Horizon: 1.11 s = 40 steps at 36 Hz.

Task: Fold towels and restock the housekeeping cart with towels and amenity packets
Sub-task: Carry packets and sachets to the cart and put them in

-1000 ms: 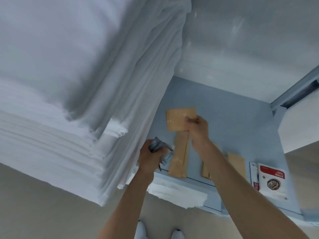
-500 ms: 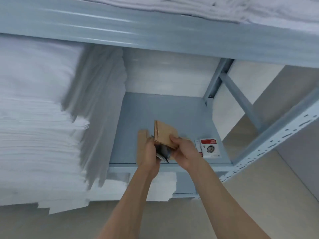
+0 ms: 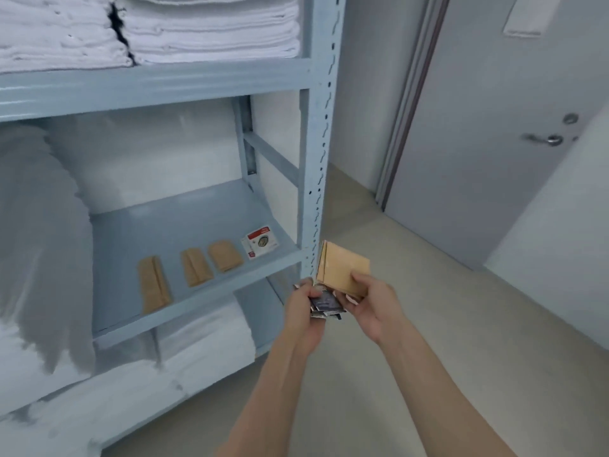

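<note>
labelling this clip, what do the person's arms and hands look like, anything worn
Both forearms are bare as far as the frame shows, with no sleeves in view. The left hand and right hand wear no gloves; no watch, ring or bracelet is visible.

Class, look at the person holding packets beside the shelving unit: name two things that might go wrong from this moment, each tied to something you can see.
1. The left hand pinches several small dark sachets fanned loosely; one might slip to the floor.
2. The right hand holds the brown paper packets only by their lower edge, so they might slide apart or drop.
</note>
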Available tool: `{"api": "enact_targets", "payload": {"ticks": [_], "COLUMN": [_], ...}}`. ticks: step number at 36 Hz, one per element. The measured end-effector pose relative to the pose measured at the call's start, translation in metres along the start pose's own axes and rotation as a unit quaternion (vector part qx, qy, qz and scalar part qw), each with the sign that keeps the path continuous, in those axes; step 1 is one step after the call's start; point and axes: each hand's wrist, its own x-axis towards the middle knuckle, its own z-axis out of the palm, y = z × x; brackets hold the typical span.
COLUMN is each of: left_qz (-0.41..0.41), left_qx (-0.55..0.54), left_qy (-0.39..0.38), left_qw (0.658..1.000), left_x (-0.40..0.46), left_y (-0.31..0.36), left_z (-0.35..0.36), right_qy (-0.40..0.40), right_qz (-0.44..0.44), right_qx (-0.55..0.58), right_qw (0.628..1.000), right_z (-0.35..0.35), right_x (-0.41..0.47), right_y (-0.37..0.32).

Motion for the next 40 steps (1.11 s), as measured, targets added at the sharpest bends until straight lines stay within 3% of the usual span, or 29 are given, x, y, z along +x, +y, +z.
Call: {"api": "enact_targets", "payload": {"ticks": [7,13,17,25,30,40], "left_qz": [-0.006,-0.025,-0.045,-0.104,-0.143,-0.159], "left_qx": [0.044,0.035,-0.061,-0.196,-0.155,-0.024], "left_qy": [0.009,-0.029,-0.054,-0.066,-0.06,-0.138], "left_qw": [0.999,0.999,0.996,0.973,0.976,0.977], "left_x": [-0.01,0.015,0.047,0.136,0.189,0.258], "left_y": [-0.032,-0.039,-0.038,-0.04,-0.041,-0.051], "left_z": [0.043,0.065,0.073,0.094,0.127,0.221], "right_qy": [0.034,0.106,0.134,0.116,0.117,0.106], "right_qz": [-0.094,-0.115,-0.089,-0.039,-0.057,-0.103], "right_qx": [-0.031,0.01,0.076,0.146,0.167,0.181], "right_qw": [0.995,0.988,0.984,0.982,0.977,0.972], "right_z": [-0.056,-0.082,-0.088,-0.086,-0.074,-0.083], "right_x": [-0.018,-0.002,0.023,0.089,0.136,0.196], "right_y": [-0.041,-0.066,-0.08,-0.107,-0.134,-0.205]}}
